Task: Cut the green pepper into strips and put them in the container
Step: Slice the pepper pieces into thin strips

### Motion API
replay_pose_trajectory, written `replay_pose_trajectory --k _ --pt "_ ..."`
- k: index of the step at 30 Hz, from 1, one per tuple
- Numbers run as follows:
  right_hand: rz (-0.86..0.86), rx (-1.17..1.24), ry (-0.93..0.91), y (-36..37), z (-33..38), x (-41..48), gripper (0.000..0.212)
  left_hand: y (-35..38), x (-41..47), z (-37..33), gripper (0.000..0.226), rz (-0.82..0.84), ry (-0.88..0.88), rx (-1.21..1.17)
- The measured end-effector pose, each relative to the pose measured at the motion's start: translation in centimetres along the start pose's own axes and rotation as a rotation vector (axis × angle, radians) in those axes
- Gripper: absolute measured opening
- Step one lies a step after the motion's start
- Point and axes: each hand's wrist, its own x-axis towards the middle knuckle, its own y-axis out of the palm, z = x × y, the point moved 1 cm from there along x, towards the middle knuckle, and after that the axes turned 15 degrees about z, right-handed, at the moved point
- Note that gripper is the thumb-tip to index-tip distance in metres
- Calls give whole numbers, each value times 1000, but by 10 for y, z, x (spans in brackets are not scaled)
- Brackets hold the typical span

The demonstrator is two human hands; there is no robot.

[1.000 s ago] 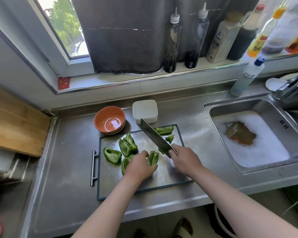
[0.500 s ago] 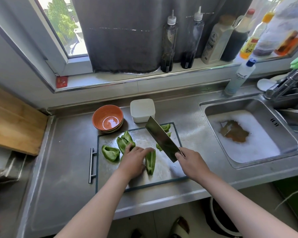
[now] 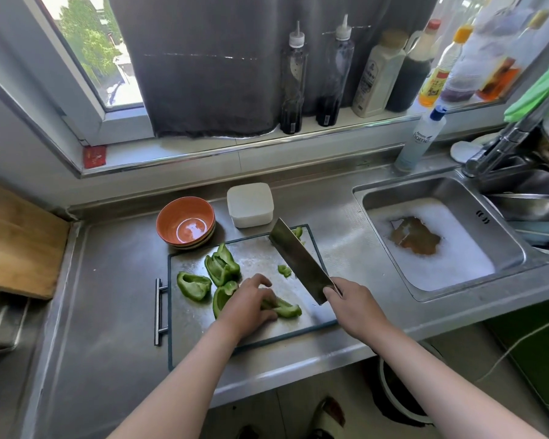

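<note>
While left hand [image 3: 251, 307] holds pepper piece [image 3: 287, 310], right hand [image 3: 354, 307] grips cleaver [image 3: 300, 263].

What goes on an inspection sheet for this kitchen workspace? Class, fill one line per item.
Surface: steel counter bearing a cutting board.
Job's things: green pepper pieces on the board; white container behind it.
Clutter: orange bowls, bottles on sill, foamy sink.
Hands: left hand holds a pepper piece down; right hand grips cleaver, blade raised.
Cables: thin pale cord, lower right, off counter.
Surroundings: window, dark curtain, wooden board at left.
</note>
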Motion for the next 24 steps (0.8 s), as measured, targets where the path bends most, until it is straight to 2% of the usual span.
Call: replay_pose_trajectory --k 4,6,9,13,18,21,24 --pt "-8 3 -3 -4 2 -2 26 7 -1 -2 1 -120 -46 -144" --pt "-10 18 -10 -5 5 -3 29 8 -2 -4 6 -144 -76 -168" --pt "0 47 -8 -5 5 -5 30 15 -3 -6 19 -97 -125 -203" --pt "20 69 -1 -2 2 -8 29 18 -7 -10 22 -140 -135 -239" --pt "19 67 -2 3 1 -10 30 7 -8 -17 22 -54 -274 -53" --pt "16 78 -7 5 -1 -12 32 1 -4 -22 47 10 -330 56" --pt "14 87 -13 6 -2 -14 34 0 3 -19 84 14 -221 30"
